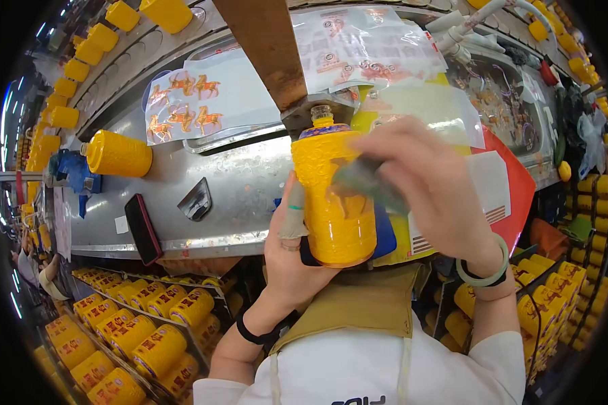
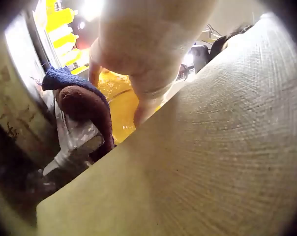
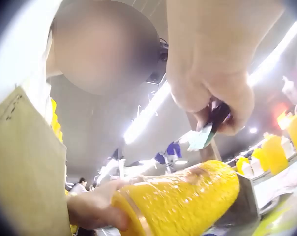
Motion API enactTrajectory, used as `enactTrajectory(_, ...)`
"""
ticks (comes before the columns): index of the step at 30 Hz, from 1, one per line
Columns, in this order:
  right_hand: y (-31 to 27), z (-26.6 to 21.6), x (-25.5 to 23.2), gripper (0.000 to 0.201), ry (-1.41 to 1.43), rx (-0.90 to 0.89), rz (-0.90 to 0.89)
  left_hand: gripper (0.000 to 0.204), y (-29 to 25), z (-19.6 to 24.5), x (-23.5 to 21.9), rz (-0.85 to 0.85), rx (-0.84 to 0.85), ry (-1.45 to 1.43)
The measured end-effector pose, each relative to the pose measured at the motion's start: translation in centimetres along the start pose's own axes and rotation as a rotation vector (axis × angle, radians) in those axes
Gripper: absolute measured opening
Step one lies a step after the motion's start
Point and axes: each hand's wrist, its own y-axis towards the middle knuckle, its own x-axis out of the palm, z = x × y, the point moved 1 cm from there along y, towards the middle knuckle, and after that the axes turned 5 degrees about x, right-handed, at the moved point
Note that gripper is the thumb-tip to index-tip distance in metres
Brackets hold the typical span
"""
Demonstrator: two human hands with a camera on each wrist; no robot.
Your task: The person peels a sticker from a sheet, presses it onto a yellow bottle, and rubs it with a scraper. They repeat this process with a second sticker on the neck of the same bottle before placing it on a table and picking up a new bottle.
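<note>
My left hand (image 1: 296, 266) grips a yellow embossed bottle (image 1: 324, 233) from its left side and base, with a pale covering on one finger. The bottle leans away from me, its clear glass neck (image 1: 322, 116) against a metal holder (image 1: 297, 120). On its front sits an orange-brown horse decal (image 1: 350, 201). My right hand (image 1: 432, 185), blurred, pinches a small scraper-like piece (image 3: 201, 138), dark at the grip and pale green at the edge. In the head view it overlaps the decal; in the right wrist view it stands just above the bottle's surface.
A sheet of horse decals (image 1: 240, 88) lies at the back left. Left on the metal bench are another yellow bottle (image 1: 119, 154), a phone (image 1: 143, 229) and a dark shiny piece (image 1: 194, 199). A brown post (image 1: 263, 47) stands ahead. A water-filled tray (image 1: 500, 101) is at right.
</note>
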Motion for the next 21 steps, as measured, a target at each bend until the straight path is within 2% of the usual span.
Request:
enactTrajectory(1,0.4,-0.1,0.5,0.033,-0.003,0.001,-0.001,0.128,-0.2,0.1,0.1,0.012,-0.114,-0.118)
enactTrajectory(3,1.6,0.4,1.7,0.041,-0.232,-0.146,0.012,0.127,0.4,0.7,-0.4,-0.002,-0.064,-0.045)
enactTrajectory(4,2.6,1.2,1.6,0.042,-0.289,-0.203,0.143,0.126,0.6,1.0,-0.6,-0.015,-0.017,0.03)
enactTrajectory(5,2.8,1.3,1.4,0.042,-0.29,-0.206,0.142,0.126,0.6,1.1,-0.6,-0.012,-0.015,0.03)
enactTrajectory(8,1.7,2.2,1.3,0.038,-0.452,-0.543,0.253,0.12,0.0,0.8,-0.8,0.04,0.039,0.191)
enactTrajectory(9,0.3,2.3,2.4,0.038,-0.45,-0.544,0.255,0.119,-0.8,-0.2,-0.5,0.03,-0.004,0.081)
enactTrajectory(11,-3.0,1.7,4.2,0.036,-0.271,-0.651,0.058,0.119,-0.8,-0.9,-0.4,0.011,-0.046,-0.031)
enactTrajectory(13,-4.0,-0.7,3.6,0.035,-0.176,-0.653,-0.067,0.119,-0.5,-1.2,-0.4,0.036,-0.335,-0.494)
enactTrajectory(14,-3.9,-0.6,3.5,0.035,-0.149,-0.593,-0.006,0.118,-0.5,-1.4,-0.6,0.028,-0.378,-0.57)
enactTrajectory(15,-3.3,-0.5,3.2,0.035,-0.145,-0.589,-0.002,0.118,-0.8,-2.0,-0.8,0.024,-0.382,-0.565)
enactTrajectory(17,-1.7,-0.1,2.2,0.034,-0.392,-0.481,0.219,0.116,-1.4,-3.1,-1.2,-0.11,-0.022,-0.142)
enactTrajectory(18,-2.6,0.2,3.1,0.031,-0.3,-0.469,0.154,0.116,-1.5,-2.9,-1.5,-0.108,-0.025,-0.122)
enactTrajectory(19,-3.9,-0.3,4.5,0.029,-0.233,-0.553,0.116,0.116,-1.4,-3.0,-1.7,-0.107,-0.022,-0.116)
enactTrajectory(21,-5.3,-1.9,4.0,0.022,-0.049,-0.513,-0.069,0.119,-1.5,-3.2,-1.9,-0.174,-0.096,-0.163)
